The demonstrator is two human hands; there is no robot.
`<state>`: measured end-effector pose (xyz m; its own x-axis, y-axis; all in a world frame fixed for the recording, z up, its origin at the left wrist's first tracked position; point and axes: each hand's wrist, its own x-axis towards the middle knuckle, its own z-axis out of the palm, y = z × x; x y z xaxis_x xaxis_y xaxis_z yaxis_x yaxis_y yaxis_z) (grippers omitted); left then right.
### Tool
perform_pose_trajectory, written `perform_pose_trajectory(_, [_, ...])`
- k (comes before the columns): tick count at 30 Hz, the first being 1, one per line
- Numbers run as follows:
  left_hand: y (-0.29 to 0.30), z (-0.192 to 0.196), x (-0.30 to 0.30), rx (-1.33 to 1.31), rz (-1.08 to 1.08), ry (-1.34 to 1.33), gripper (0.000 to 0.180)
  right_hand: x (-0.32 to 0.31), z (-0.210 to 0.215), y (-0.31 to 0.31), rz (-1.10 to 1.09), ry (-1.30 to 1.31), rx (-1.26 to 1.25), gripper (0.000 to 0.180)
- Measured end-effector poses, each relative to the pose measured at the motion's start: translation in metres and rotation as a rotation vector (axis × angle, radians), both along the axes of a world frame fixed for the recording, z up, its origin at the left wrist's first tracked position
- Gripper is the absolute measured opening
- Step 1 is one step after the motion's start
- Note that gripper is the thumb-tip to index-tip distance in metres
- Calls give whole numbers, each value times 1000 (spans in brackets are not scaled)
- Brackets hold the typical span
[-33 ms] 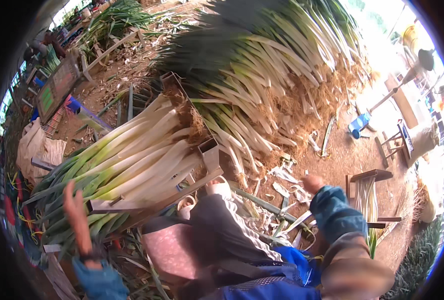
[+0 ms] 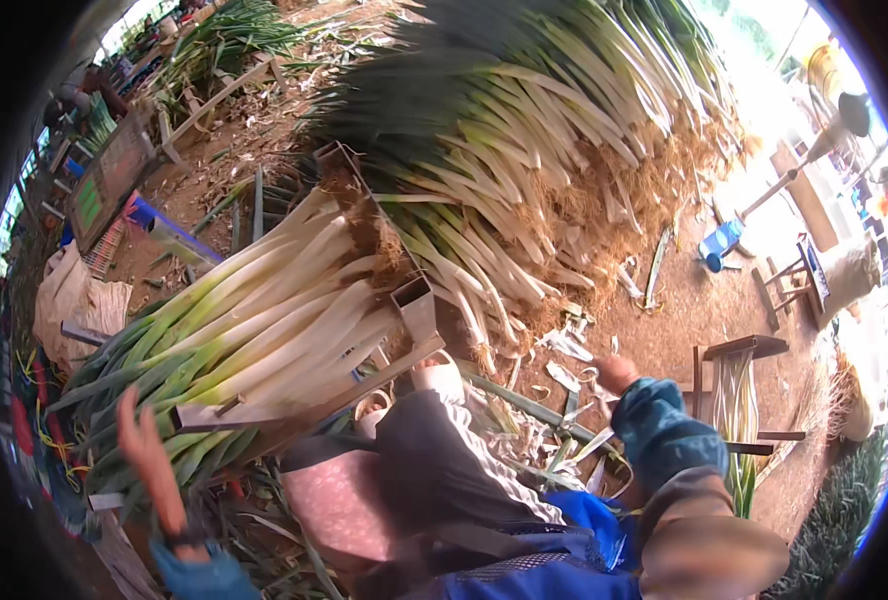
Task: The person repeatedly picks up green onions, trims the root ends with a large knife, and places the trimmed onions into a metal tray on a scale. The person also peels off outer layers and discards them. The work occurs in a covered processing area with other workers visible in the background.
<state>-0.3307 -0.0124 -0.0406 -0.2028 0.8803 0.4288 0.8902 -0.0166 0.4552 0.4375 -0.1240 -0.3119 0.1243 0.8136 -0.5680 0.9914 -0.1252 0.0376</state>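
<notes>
Slightly lower now: bare left hand [image 2: 146,446], fingers loose, empty, beside long green-and-white leeks [image 2: 264,318] in a brown metal rack [image 2: 418,314], centre-left; also bare right hand [image 2: 616,374], right of centre, can't tell its grip. I'd keep leeks parallel, unbent.

Farm workspace, heaped leeks [image 2: 554,140], dirt floor [image 2: 686,312]

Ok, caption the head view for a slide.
Left hand near the leaves of leeks in a frame; right hand over littered ground; larger leek pile beyond.

teal sleeves [image 2: 667,432], seemingly dark wristband [image 2: 186,537]
</notes>
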Motion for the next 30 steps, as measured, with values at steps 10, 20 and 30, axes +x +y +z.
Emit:
perform_pose_trajectory(10, [-132, 3, 167, -212, -223, 146, 31, -145, -67, 122, -104, 445, 200, 28])
perform_pose_trajectory(20, [-84, -14, 212, -305, -456, 259, 28, -183, -90, 168, -301, 493, 472, 38])
perform_pose_trajectory(30, [-71, -5, 221, -348, -424, 253, 21, -145, -83, 239, -353, 215, 774, 40])
